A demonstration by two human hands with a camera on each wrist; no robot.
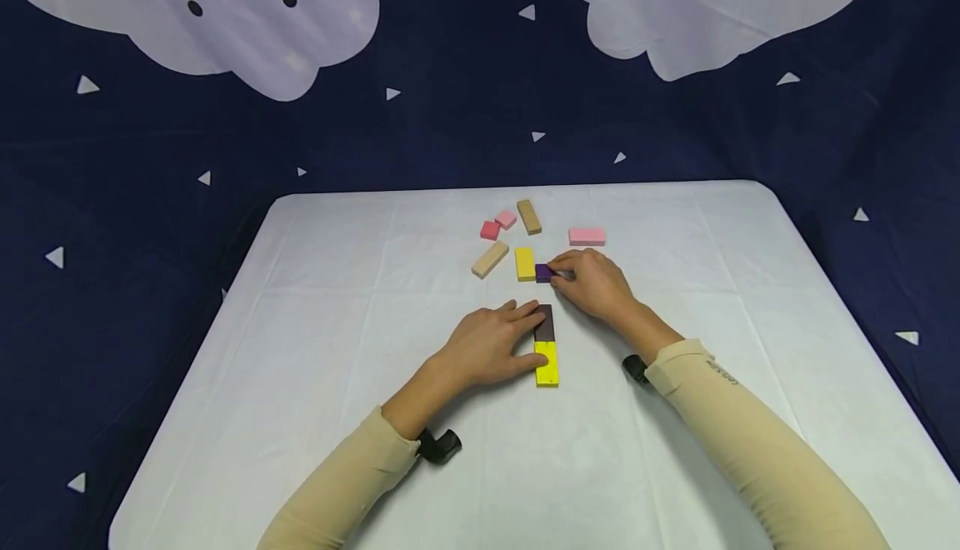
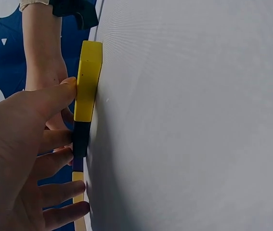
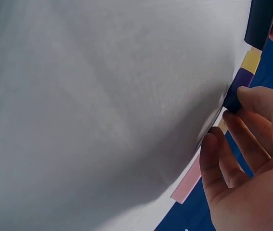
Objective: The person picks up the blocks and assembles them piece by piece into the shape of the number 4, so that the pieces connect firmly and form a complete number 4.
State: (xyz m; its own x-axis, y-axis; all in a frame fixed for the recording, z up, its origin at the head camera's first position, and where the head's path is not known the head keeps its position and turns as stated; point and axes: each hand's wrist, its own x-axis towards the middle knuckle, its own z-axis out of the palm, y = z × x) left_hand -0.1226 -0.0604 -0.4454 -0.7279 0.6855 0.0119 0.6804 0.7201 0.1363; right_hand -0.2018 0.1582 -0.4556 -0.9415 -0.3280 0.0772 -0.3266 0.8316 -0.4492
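My left hand [image 1: 486, 345] rests on two blocks laid end to end, its fingers spread and fairly straight. The thumb touches the bright yellow block [image 1: 547, 373], and a fingertip lies on the dark brown block [image 1: 545, 325] beyond it. In the left wrist view the thumb meets the side of the yellow block [image 2: 89, 82]. Farther off, my right hand [image 1: 597, 285] pinches a small purple block [image 1: 542, 273] between thumb and fingers. The right wrist view shows thumb and index at the end of this purple block [image 3: 238, 87]. Its left side is against or very near another yellow block [image 1: 525, 264].
Behind the hands lie two wooden-coloured blocks [image 1: 491, 259], a small red block [image 1: 490, 230], a small pink block [image 1: 506, 219] and a longer pink block [image 1: 587, 237]. A white cloth covers the table [image 1: 300, 367]. A dark blue curtain [image 1: 450, 133] hangs beyond its far edge.
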